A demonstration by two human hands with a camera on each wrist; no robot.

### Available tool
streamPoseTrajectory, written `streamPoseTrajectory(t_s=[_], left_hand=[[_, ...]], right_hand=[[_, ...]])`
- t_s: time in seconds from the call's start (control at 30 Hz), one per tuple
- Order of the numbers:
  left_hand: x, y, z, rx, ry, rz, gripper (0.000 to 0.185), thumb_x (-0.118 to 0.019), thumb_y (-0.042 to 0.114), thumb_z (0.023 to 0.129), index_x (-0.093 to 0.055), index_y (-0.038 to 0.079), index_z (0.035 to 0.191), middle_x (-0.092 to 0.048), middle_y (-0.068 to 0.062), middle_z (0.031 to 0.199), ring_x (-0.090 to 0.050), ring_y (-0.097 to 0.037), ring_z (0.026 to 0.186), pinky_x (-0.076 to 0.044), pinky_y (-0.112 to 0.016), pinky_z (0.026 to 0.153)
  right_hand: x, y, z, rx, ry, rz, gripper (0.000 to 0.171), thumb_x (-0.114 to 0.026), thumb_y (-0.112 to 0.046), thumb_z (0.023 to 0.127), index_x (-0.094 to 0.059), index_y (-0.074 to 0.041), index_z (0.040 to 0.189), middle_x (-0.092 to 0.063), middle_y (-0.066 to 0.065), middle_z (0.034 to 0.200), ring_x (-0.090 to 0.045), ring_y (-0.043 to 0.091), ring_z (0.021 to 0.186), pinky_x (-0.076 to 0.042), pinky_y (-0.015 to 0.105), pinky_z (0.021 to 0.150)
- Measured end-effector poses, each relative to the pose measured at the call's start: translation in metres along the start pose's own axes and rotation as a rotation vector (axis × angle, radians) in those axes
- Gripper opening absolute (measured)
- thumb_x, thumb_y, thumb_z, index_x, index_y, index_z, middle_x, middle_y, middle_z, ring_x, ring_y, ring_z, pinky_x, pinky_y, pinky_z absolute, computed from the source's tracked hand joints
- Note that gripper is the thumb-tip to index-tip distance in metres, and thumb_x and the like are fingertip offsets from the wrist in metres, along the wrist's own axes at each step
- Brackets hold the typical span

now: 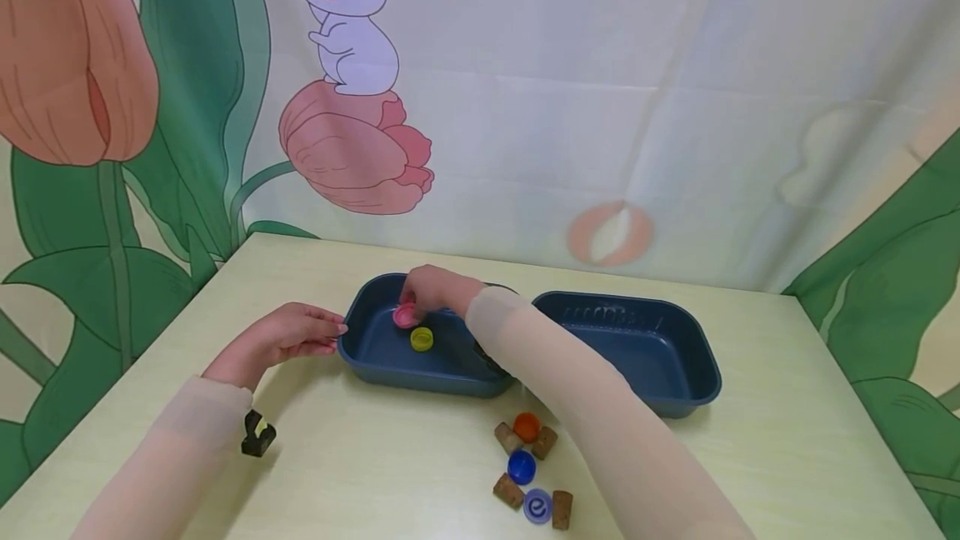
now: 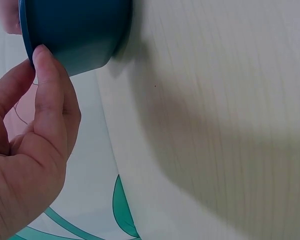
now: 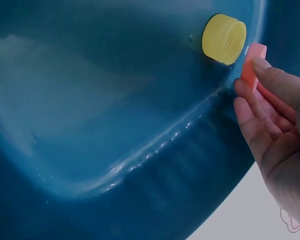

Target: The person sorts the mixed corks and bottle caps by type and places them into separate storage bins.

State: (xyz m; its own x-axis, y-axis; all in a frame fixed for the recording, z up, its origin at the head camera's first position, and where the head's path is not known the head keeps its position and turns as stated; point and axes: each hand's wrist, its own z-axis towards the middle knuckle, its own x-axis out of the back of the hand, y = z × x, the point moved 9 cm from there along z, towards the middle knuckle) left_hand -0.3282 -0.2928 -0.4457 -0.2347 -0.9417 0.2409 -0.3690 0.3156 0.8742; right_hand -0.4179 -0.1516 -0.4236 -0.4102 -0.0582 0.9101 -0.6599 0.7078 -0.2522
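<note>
Now my right grip (image 1: 431, 288) pinches a pink cap (image 1: 405, 316) over the left tray (image 1: 360, 352), beside its yellow cap (image 1: 422, 339); my left grip (image 1: 288, 336), fingers straight, touches the tray's rim.

Light: bright, even and soft in all three views.
Shadows: faint ones under the arms on the table (image 1: 750, 440); a broad grey one across it in the left wrist view.
Glare: pale streaks on the tub (image 3: 115, 125).
Focus: head view sharp; wrist views soft.
</note>
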Motion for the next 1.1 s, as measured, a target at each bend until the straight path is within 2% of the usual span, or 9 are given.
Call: streamPoseTrajectory(t_s=[0.4,0.6,0.87,1.1], left_hand=[[-0.001,-0.002,0.001,-0.005,-0.009,-0.006,0.045,-0.059,0.010,0.103,-0.048,-0.017,0.137,-0.068,0.006,0.082,-0.065,-0.004,0.072,-0.061,-0.017,0.072],[-0.001,0.000,-0.001,-0.013,-0.011,-0.007,0.043,-0.058,0.009,0.103,-0.049,-0.017,0.136,-0.069,0.007,0.082,-0.065,-0.004,0.072,-0.061,-0.017,0.073],[-0.001,-0.001,-0.001,0.005,-0.007,-0.008,0.045,-0.059,0.010,0.103,-0.048,-0.016,0.138,-0.069,0.005,0.083,-0.065,-0.004,0.072,-0.061,-0.017,0.072],[0.002,-0.001,0.000,0.012,0.002,0.005,0.047,-0.059,0.011,0.103,-0.047,-0.016,0.139,-0.069,0.004,0.084,-0.065,-0.005,0.073,-0.061,-0.017,0.073]], right_hand=[[-0.003,-0.002,0.001,0.018,-0.011,-0.063,0.040,-0.068,-0.014,0.098,-0.065,-0.005,0.137,-0.068,0.010,0.137,-0.063,0.023,0.122,-0.052,0.030,0.110],[-0.004,-0.001,0.003,0.010,-0.009,-0.051,0.038,-0.066,-0.008,0.099,-0.065,-0.005,0.137,-0.068,0.011,0.137,-0.063,0.023,0.124,-0.052,0.031,0.111],[-0.004,0.004,0.000,-0.010,-0.032,0.046,0.032,-0.060,-0.007,0.102,-0.068,-0.005,0.133,-0.068,0.012,0.136,-0.067,0.023,0.115,-0.057,0.032,0.104],[0.014,0.005,-0.008,-0.022,-0.038,0.127,0.034,-0.063,-0.006,0.100,-0.066,-0.003,0.134,-0.070,0.014,0.131,-0.068,0.025,0.110,-0.058,0.034,0.103]])
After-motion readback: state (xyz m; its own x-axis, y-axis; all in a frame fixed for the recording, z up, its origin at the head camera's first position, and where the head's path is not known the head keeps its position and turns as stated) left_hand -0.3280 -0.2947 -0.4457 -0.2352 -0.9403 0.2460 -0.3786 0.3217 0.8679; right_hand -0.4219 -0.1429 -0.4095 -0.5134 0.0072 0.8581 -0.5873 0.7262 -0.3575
